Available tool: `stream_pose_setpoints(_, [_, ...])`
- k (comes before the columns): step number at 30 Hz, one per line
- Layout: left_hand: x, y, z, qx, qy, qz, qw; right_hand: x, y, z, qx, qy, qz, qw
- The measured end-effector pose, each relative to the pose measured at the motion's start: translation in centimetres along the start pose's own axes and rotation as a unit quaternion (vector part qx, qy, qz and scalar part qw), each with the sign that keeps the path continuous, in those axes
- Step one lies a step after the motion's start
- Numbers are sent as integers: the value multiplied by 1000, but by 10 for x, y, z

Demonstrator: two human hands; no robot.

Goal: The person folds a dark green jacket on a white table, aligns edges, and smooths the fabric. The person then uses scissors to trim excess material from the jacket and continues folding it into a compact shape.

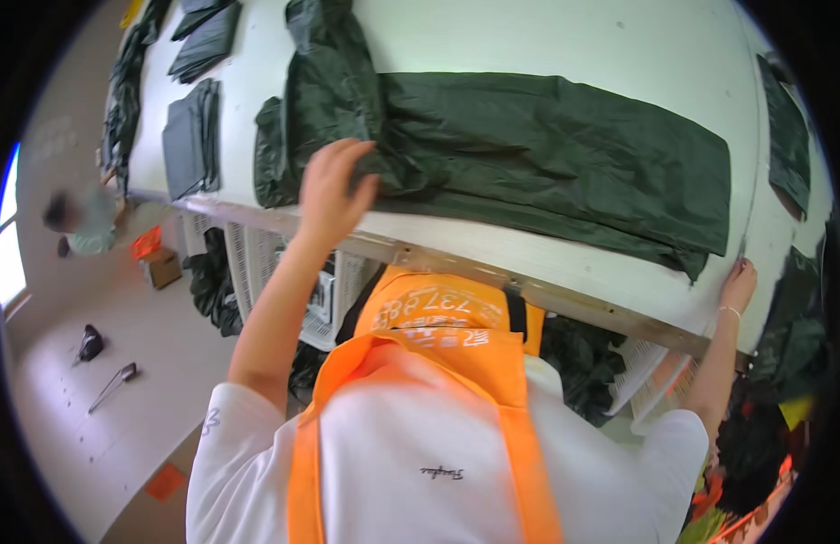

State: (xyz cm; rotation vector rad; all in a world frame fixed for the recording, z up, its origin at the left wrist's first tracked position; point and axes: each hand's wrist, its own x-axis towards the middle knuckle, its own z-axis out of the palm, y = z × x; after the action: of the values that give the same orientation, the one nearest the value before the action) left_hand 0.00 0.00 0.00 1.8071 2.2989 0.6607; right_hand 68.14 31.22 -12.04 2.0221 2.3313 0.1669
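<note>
A dark green, thin, shiny cloth piece, like a rain garment (556, 154), lies lengthwise along the white tabletop, with a bunched part rising at its left end. My left hand (336, 195) is on or just over the bunched left end, thumb and fingers apart; I cannot tell whether the fingertips press on the cloth. Past the garment's right corner, my right hand (737, 285) rests at the table's front edge, apart from the cloth, with loosely bent fingers and nothing visible in them.
Folded dark pieces (191, 140) lie at the table's left, beside a long dark cloth (125, 100). Another dark piece (787, 136) is at the far right. White crates (651, 376) and dark cloth are under the table. A person (89, 218) is near a cardboard box (161, 268) at left.
</note>
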Motion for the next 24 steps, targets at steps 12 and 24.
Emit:
stream_pose_setpoints(12, [22,28,42,77,-113,97,986,-48,-213,-93,662,68,48,745])
stream_pose_setpoints(24, [33,13,38,-148,-98,-73,981,-158,-484,-106,643,-220,-117,724])
